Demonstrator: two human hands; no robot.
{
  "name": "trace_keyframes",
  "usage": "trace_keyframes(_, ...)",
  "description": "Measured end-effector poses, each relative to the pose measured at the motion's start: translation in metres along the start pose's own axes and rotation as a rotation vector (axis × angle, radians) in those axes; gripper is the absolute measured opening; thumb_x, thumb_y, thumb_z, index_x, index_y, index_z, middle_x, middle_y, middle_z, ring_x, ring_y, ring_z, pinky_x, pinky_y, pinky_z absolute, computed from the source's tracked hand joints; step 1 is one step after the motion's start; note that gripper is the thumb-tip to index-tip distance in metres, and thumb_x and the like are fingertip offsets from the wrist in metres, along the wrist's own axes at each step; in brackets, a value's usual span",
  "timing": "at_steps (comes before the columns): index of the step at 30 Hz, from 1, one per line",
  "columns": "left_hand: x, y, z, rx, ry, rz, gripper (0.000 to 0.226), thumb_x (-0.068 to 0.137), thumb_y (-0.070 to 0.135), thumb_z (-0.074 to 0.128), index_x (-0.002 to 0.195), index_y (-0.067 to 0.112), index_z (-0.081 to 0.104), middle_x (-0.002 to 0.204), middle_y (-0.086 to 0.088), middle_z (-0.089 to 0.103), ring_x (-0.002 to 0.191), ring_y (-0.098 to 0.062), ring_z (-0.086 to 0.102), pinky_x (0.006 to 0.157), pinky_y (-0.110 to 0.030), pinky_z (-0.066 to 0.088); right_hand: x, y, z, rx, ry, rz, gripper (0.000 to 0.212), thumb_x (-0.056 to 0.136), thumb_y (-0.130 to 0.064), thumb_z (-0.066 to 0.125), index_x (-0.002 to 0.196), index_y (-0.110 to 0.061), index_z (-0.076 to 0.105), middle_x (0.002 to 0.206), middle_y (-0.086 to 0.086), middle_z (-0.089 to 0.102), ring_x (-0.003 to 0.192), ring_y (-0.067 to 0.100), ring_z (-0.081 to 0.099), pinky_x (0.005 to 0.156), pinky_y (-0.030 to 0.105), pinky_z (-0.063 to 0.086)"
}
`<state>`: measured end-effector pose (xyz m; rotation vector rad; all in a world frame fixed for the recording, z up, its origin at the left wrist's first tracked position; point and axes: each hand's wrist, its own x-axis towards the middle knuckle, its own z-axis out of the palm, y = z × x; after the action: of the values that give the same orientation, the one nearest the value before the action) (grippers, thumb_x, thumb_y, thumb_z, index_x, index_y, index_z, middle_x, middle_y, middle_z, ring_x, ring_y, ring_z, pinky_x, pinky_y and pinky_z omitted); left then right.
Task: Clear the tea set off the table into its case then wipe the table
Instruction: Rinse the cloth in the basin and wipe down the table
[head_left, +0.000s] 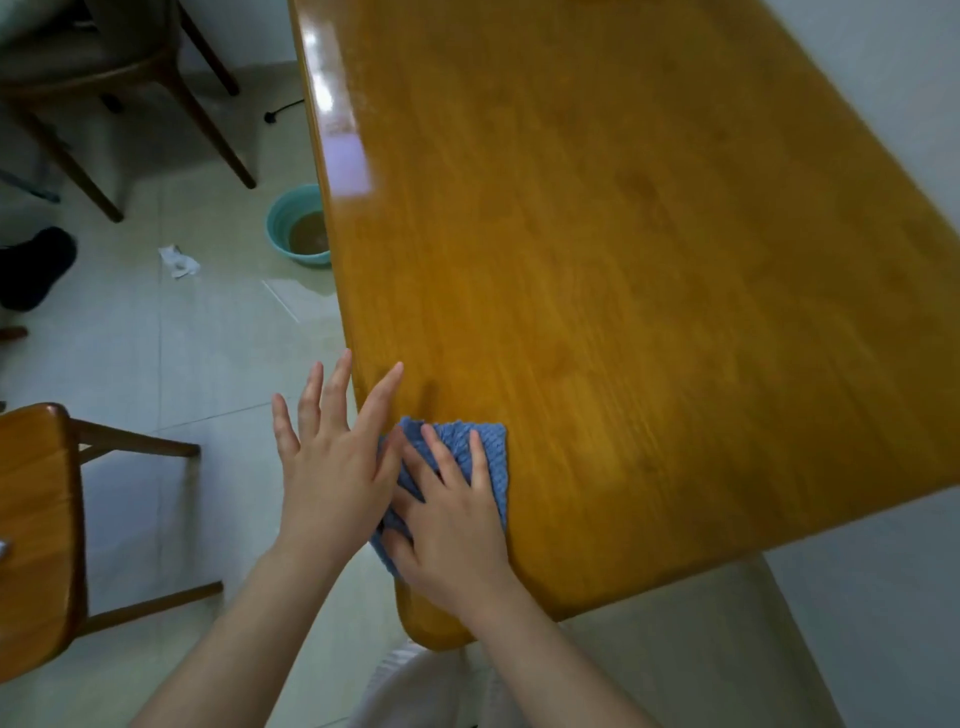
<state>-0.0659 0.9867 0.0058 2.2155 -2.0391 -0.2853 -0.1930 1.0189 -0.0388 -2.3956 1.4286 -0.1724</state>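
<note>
A folded blue knitted cloth (491, 449) lies flat on the wooden table (623, 260) near its front left corner. My right hand (449, 519) presses down on the cloth with fingers spread over it. My left hand (332, 457) hovers at the table's left edge beside the cloth, fingers spread wide, its thumb side touching the cloth's left edge. No tea set or case is in view on the tabletop.
A teal basin (283, 218) holding brownish water stands on the tiled floor under the table's left edge, next to a wet patch. A crumpled white tissue (179, 260) lies nearby. A wooden chair (36, 535) sits at the left, another chair (104, 78) at the back left.
</note>
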Motion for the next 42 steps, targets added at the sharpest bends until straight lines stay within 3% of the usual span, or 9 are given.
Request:
trace_keyframes(3, -0.001, 0.015, 0.003, -0.040, 0.009, 0.024, 0.053, 0.098, 0.044, 0.037, 0.149, 0.038, 0.027, 0.160, -0.009, 0.016, 0.148, -0.032, 0.007, 0.116, -0.057, -0.001, -0.025, 0.000, 0.003, -0.016, -0.039, 0.001, 0.055, 0.095, -0.050, 0.031, 0.148, -0.036, 0.026, 0.159, -0.003, 0.022, 0.149, 0.025, 0.007, 0.114, 0.061, 0.012)
trace_keyframes(8, -0.003, 0.036, 0.006, -0.048, -0.008, 0.078, 0.055, 0.096, 0.049, 0.030, 0.150, 0.040, 0.024, 0.161, -0.007, 0.015, 0.149, -0.030, 0.005, 0.116, -0.055, -0.004, -0.062, 0.017, 0.002, -0.033, -0.021, -0.024, 0.055, 0.092, -0.052, 0.040, 0.145, -0.038, 0.032, 0.159, -0.004, 0.025, 0.149, 0.024, 0.012, 0.112, 0.060, 0.016)
trace_keyframes(18, 0.001, 0.098, 0.022, -0.053, -0.022, 0.142, 0.056, 0.095, 0.046, 0.033, 0.149, 0.040, 0.025, 0.160, -0.008, 0.017, 0.148, -0.032, 0.007, 0.116, -0.059, 0.003, -0.072, 0.110, -0.031, -0.096, 0.127, 0.233, 0.064, 0.088, -0.061, 0.047, 0.147, -0.037, 0.036, 0.159, -0.002, 0.025, 0.148, 0.023, 0.016, 0.113, 0.062, 0.015)
trace_keyframes(32, 0.018, 0.248, 0.062, -0.143, -0.026, 0.039, 0.057, 0.093, 0.048, 0.029, 0.149, 0.041, 0.026, 0.160, -0.007, 0.018, 0.149, -0.030, 0.005, 0.114, -0.062, -0.001, -0.095, 0.329, -0.105, -0.175, 0.180, 0.470, 0.063, 0.091, -0.065, 0.032, 0.149, -0.040, 0.029, 0.160, -0.003, 0.021, 0.148, 0.022, 0.012, 0.117, 0.057, 0.002)
trace_keyframes(42, 0.032, 0.319, 0.077, -0.169, -0.031, 0.050, 0.057, 0.096, 0.042, 0.043, 0.150, 0.040, 0.024, 0.161, -0.007, 0.013, 0.149, -0.029, -0.001, 0.115, -0.062, -0.003, -0.138, 0.471, -0.155, -0.168, 0.305, 0.723, 0.065, 0.088, -0.064, 0.031, 0.147, -0.037, 0.035, 0.157, 0.003, 0.029, 0.146, 0.024, 0.020, 0.116, 0.057, 0.010)
